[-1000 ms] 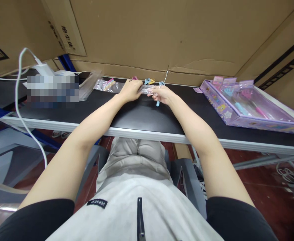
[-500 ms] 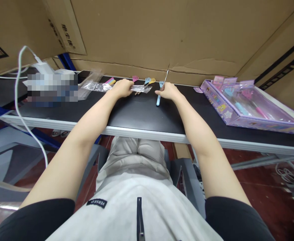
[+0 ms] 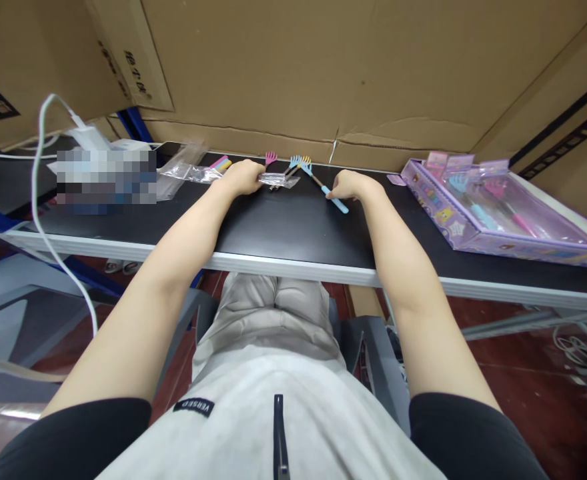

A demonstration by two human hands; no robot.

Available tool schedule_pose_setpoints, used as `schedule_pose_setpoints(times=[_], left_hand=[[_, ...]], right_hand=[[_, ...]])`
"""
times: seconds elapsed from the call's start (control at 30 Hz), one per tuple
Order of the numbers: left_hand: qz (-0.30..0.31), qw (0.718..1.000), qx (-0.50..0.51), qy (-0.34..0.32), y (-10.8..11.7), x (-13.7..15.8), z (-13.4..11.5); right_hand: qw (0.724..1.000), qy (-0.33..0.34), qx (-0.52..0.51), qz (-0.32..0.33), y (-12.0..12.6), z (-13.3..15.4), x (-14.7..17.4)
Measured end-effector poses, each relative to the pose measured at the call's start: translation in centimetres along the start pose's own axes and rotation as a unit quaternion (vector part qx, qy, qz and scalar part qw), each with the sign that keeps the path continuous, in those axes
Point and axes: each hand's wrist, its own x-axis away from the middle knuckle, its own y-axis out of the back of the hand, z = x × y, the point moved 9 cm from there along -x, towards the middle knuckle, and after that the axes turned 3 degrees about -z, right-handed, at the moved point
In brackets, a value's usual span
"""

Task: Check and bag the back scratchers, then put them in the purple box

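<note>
My right hand is closed at a light-blue back scratcher, with thumb and fingers at its handle. Its metal shaft slants up and left, and its claw head meets the other heads. My left hand is closed over the table, fingertips at a clear plastic wrapper; anything else under the palm is hidden. Just beyond these fingertips lie a pink claw head, a blue claw head and a yellow claw head. Pink and yellow handles show left of this hand.
To the right stands a purple display box with packed blue and pink back scratchers. More clear plastic and a white plug with cable are at the left. Cardboard rises behind the black table.
My right hand has moved slightly right and down, swinging the blue back scratcher from nearly upright to a slant, head toward the left. My left hand has hardly moved.
</note>
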Motion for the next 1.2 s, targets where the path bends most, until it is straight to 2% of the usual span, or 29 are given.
schedule_pose_setpoints(times=[0.27,0.37,0.5,0.6,0.83,1.2], left_hand=[[-0.002,1.0,-0.006,-0.005,-0.4,-0.3,0.3],[-0.004,1.0,-0.002,-0.003,-0.3,-0.3,0.3],[-0.001,1.0,0.001,0.004,-0.2,-0.1,0.2],[0.005,1.0,0.001,0.007,-0.1,0.0,0.0],[0.008,1.0,-0.005,0.002,0.1,0.1,-0.2],[0.004,1.0,0.03,-0.007,-0.1,0.1,-0.2]], right_hand=[[0.998,0.004,-0.01,-0.067,0.1,-2.1,-2.2],[0.993,-0.003,-0.075,-0.089,1.1,-4.0,-2.4],[0.975,0.02,-0.194,-0.107,2.6,-6.1,-1.8],[0.969,0.034,-0.223,-0.098,3.2,-6.9,-1.2],[0.971,0.066,-0.214,-0.083,3.8,-6.5,-0.6],[0.983,0.067,-0.135,-0.101,5.2,-5.4,0.9]])
